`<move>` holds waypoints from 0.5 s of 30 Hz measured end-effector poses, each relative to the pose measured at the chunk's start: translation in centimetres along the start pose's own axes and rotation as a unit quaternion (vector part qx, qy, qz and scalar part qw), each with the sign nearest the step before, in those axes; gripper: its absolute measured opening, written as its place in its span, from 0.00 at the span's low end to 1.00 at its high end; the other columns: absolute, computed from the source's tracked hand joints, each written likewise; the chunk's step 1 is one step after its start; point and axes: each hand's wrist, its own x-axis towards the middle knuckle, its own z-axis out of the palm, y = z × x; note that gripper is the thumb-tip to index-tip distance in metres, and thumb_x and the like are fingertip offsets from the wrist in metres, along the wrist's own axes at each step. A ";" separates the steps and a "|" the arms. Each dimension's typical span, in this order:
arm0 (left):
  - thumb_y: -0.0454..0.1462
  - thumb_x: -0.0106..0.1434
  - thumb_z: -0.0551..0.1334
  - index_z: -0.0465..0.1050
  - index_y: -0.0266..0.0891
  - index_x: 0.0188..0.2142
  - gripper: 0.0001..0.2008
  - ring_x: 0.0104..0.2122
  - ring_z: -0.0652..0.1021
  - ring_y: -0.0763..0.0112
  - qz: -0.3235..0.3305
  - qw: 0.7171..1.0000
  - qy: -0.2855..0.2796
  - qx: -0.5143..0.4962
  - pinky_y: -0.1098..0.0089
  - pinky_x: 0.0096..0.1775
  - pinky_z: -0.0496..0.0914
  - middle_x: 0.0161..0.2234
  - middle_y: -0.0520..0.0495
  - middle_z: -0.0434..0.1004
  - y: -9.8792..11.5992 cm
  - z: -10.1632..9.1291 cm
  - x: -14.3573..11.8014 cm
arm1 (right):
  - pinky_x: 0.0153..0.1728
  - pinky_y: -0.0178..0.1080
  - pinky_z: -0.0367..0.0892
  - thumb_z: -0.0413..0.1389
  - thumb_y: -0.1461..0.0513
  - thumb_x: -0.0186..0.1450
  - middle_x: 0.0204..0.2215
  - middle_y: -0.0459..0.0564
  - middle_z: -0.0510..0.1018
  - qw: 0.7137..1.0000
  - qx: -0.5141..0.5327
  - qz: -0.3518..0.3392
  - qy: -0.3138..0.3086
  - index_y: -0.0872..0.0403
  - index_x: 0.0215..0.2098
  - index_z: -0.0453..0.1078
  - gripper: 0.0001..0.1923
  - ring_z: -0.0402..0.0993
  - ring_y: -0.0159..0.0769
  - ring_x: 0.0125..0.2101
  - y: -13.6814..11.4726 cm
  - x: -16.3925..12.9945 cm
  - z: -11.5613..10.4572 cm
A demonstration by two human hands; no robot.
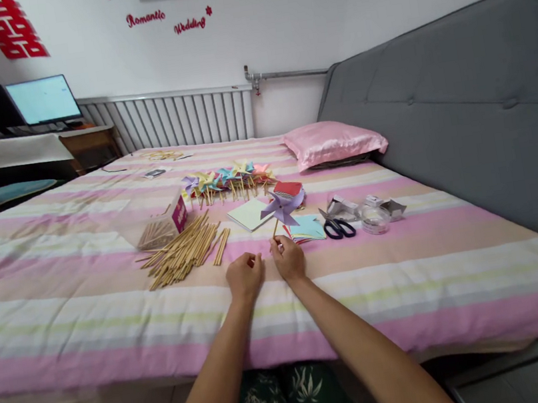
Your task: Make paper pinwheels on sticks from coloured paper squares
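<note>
One lilac paper pinwheel (282, 208), stick (275, 229) gripped low by the right hand (288, 260), probably to spare its blades (292, 198); left hand (244, 276) curled (contents, if any, hidden).

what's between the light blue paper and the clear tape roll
In the head view, the dark-handled scissors lie between the light blue paper and the clear tape roll.

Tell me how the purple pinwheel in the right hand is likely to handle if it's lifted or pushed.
The purple pinwheel is probably light, as it looks like folded paper on a thin stick. Its pointed blades would likely bend if pushed, since they stick out unsupported. Let go by the right hand, it might topple, being wide above that slim stick.
</note>
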 end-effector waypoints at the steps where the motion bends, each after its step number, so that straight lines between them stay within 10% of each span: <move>1: 0.44 0.59 0.57 0.77 0.41 0.33 0.13 0.28 0.76 0.66 0.013 1.000 -0.009 0.004 0.70 0.32 0.62 0.26 0.47 0.78 0.1 -0.1 -0.1 | 0.33 0.34 0.60 0.43 0.56 0.67 0.29 0.49 0.78 1.000 0.004 -0.002 0.002 0.54 0.35 0.70 0.16 0.70 0.34 0.28 0.0 0.0 -0.1; 15: 0.42 0.63 0.54 0.77 0.42 0.37 0.13 0.33 0.76 0.68 0.105 0.991 -0.076 0.026 0.70 0.34 0.62 0.35 0.46 0.78 0.0 0.2 -0.3 | 0.29 0.33 0.62 0.46 0.56 0.65 0.26 0.49 0.78 0.998 0.048 -0.035 -0.026 0.55 0.34 0.72 0.15 0.69 0.33 0.23 -0.3 -0.6 -0.4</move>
